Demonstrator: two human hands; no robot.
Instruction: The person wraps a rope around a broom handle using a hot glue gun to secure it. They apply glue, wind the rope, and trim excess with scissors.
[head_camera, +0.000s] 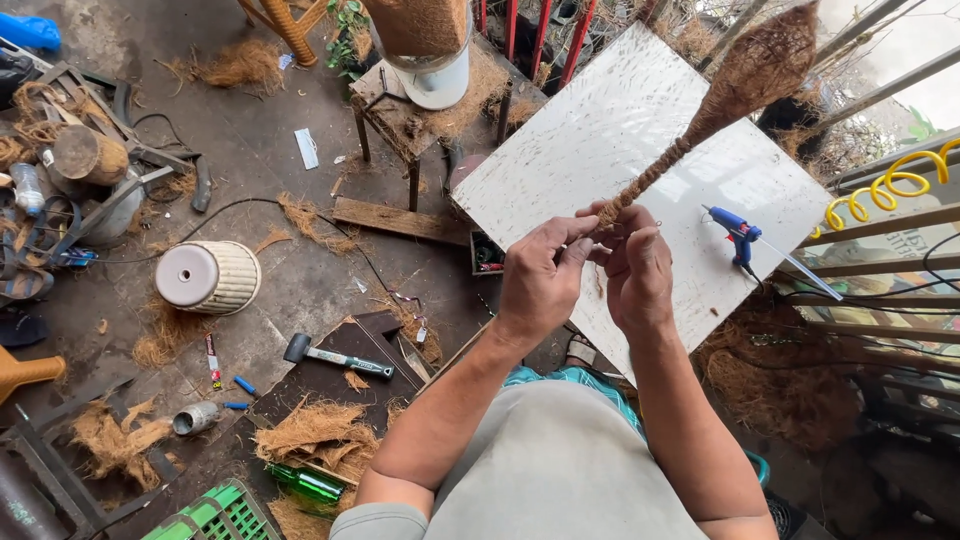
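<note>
Hands pinching a coir-wrapped stem: left hand (540, 285) and right hand (637, 275) grip its lower end, bulb up beyond them; tight, even turns suit, glue gun (742, 235) just right.

Your coir figure (745, 75) slants from centre frame to the upper right. Its twisted rope tail thins downward. The brown fibre body bulges on top.

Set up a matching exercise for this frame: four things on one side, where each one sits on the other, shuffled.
Things:
1. blue glue gun
2. hammer
3. green bottle
4. fibre-wrapped piece

Places:
A. on the dark mat on the floor
B. held in both hands
C. on the white board
D. on the floor beside the green crate

Pairs: 1-C, 2-A, 3-D, 4-B
</note>
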